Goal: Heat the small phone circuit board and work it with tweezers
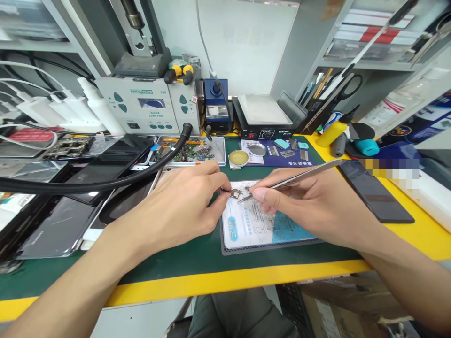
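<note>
My left hand pinches a small circuit board by its left edge, just above a white and blue work pad on the green mat. In my right hand I grip metal tweezers. Their tips touch the board's right side, and their long end points up and to the right.
A black hose crosses the left side over several dark phones. A parts tray, a solder tin, a rework station and a hot plate stand behind. Another dark phone lies at right. The yellow table edge runs in front.
</note>
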The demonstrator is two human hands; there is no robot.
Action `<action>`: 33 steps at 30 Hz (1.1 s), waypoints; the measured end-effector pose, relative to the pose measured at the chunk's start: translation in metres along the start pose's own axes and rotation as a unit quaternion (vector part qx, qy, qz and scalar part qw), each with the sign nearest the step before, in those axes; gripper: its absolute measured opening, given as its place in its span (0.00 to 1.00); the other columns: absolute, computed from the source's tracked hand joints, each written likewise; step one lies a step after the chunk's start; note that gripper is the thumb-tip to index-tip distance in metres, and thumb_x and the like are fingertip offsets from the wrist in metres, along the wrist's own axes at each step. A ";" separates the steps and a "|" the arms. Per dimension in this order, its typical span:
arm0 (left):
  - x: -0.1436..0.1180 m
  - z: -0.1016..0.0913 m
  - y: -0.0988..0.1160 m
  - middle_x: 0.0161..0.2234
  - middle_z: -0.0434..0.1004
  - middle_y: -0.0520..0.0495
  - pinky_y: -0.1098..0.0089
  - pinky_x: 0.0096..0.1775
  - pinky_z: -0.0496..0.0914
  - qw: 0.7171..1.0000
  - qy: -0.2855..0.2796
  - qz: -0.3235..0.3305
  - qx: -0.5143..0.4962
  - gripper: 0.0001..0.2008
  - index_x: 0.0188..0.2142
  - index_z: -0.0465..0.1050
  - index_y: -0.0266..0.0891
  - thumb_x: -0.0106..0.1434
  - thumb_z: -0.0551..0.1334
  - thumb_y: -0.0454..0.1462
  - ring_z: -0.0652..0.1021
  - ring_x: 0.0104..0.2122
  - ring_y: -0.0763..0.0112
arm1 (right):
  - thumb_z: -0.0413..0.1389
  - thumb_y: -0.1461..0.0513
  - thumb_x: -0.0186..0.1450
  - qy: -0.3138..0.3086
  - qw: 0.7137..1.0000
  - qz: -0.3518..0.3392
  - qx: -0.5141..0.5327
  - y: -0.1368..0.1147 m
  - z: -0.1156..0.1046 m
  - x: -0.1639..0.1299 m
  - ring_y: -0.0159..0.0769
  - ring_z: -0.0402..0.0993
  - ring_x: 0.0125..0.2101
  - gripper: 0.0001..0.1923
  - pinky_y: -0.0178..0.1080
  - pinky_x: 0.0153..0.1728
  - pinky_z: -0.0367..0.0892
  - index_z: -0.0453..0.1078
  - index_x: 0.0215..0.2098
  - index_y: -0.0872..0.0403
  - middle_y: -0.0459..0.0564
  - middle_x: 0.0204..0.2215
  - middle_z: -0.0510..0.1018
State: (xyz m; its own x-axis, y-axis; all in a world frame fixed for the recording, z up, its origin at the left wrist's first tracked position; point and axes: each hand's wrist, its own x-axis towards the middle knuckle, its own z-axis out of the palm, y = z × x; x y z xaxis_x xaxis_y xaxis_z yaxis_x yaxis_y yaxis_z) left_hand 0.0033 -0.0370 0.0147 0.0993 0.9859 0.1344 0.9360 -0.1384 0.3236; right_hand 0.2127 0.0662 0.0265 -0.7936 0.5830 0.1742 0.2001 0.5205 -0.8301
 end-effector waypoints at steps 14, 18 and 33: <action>0.000 0.001 0.004 0.38 0.72 0.48 0.61 0.36 0.66 1.000 -0.005 -0.001 -0.002 0.15 0.48 0.78 0.42 0.69 0.55 0.40 0.75 0.35 0.64 | 0.64 0.60 0.66 0.029 0.999 -0.012 -0.012 -0.003 -0.005 -0.001 0.35 0.77 0.27 0.08 0.35 0.26 0.72 0.79 0.30 0.52 0.45 0.26 0.82; 0.000 0.003 0.006 0.38 0.72 0.48 0.62 0.35 0.66 1.000 0.000 -0.002 -0.006 0.16 0.47 0.78 0.42 0.68 0.59 0.48 0.74 0.35 0.63 | 0.65 0.59 0.66 0.091 0.996 -0.014 -0.005 -0.004 -0.013 0.001 0.34 0.78 0.25 0.09 0.35 0.28 0.75 0.79 0.29 0.53 0.45 0.24 0.82; -0.005 0.010 0.017 0.36 0.69 0.50 0.65 0.39 0.64 0.990 -0.018 0.093 -0.102 0.09 0.45 0.76 0.45 0.67 0.61 0.38 0.70 0.36 0.68 | 0.66 0.59 0.66 0.131 0.991 -0.017 0.038 -0.004 -0.023 0.005 0.29 0.78 0.22 0.08 0.30 0.24 0.75 0.80 0.31 0.56 0.45 0.22 0.82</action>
State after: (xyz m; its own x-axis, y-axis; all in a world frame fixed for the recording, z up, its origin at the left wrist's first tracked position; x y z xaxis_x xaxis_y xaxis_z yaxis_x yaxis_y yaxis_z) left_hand 0.0224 -0.0432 0.0105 0.2791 0.9440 0.1761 0.8134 -0.3299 0.4791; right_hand 0.2213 0.0808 0.0431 -0.6213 0.7128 0.3254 0.1247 0.5000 -0.8570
